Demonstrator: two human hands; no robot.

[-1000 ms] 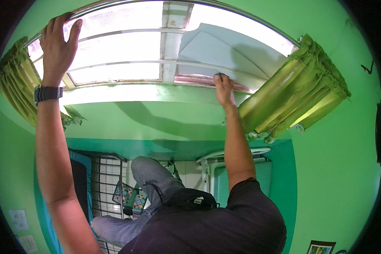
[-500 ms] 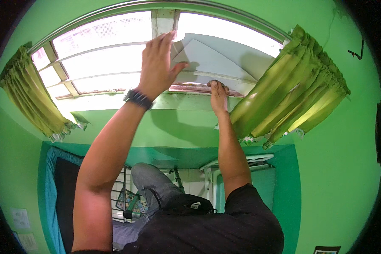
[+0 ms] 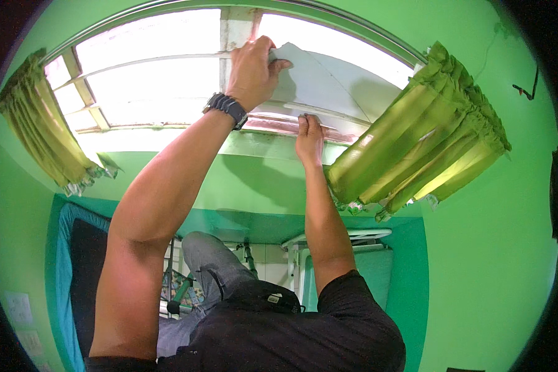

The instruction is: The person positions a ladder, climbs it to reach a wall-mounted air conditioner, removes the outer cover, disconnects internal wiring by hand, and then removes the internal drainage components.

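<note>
A pale grey flat board [image 3: 332, 80] stands across the right part of the window, behind a thin horizontal window bar [image 3: 328, 111]. My left hand [image 3: 252, 71], with a dark watch on its wrist, grips the board's upper left edge between thumb and fingers. Lower down, my right hand [image 3: 310, 139] has its fingers bent together at the bottom of the window, by the reddish-brown frame edge [image 3: 273, 123]. Whether those fingers hold the board's lower edge or the frame is hidden. The board's right end disappears behind the curtain.
A green curtain [image 3: 421, 139] hangs at the right, another curtain [image 3: 40, 124] at the left, below a metal rod [image 3: 149, 7]. Beneath the window are a white-framed folded piece of furniture [image 3: 347, 273], a metal rack and a dark, blue-edged panel [image 3: 93, 279].
My left hand has moved right and closed on the board's edge; before, its fingers were spread beside the board. My right hand has shifted slightly left. The view has moved a little.
</note>
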